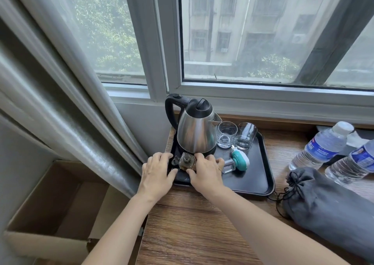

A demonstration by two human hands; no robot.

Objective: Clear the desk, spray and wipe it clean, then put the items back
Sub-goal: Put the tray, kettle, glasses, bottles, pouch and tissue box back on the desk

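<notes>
A black tray point(253, 175) sits at the desk's point(192, 228) back left corner, under the window. On it stand a steel kettle point(195, 135), two empty glasses point(226, 135) point(245, 136) and a teal plug-in device point(239, 159) lying on its side. At the tray's front left is a small square glass bottle point(187, 162) with a dark round cap point(175, 160) beside it. My right hand point(206, 171) pinches the bottle between thumb and fingers. My left hand point(157, 169) rests over the tray's left rim, thumb reaching toward the bottle's base.
Two plastic water bottles point(321, 145) point(354, 163) lie at the right, with a grey drawstring bag point(327, 210) in front of them. An open cardboard box point(50, 204) stands on the floor left of the desk, below a grey curtain point(70, 113).
</notes>
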